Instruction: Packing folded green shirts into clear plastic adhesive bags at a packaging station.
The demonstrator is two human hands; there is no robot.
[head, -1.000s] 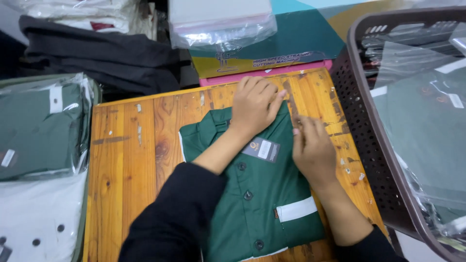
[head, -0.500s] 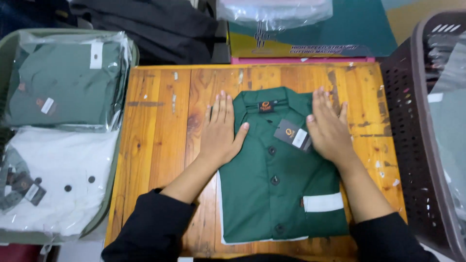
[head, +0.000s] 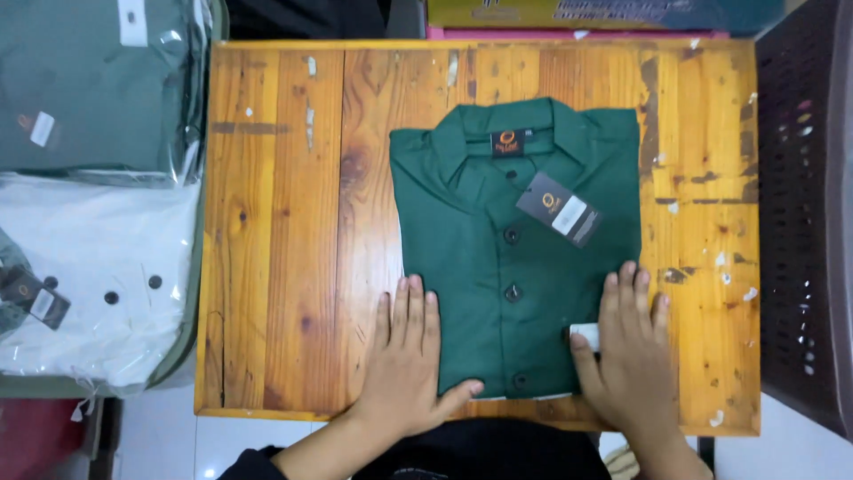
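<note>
A folded dark green button shirt (head: 498, 249) lies collar-up on a wooden table (head: 284, 231), with a dark hang tag (head: 558, 210) near its collar. My left hand (head: 407, 360) lies flat on the table against the shirt's lower left edge, thumb reaching onto the fabric. My right hand (head: 629, 348) presses flat on the shirt's lower right corner, partly covering a white label (head: 584, 334). Both hands have fingers spread and hold nothing.
At the left, a bin holds bagged shirts: a green one (head: 89, 80) above a white one (head: 98, 267). A dark perforated plastic basket (head: 800, 231) stands at the right edge. A coloured flat box (head: 586, 13) lies beyond the table's far edge.
Both hands have slid from the shirt's upper part down its sides to the bottom edge. The view has shifted so the table fills the frame.
</note>
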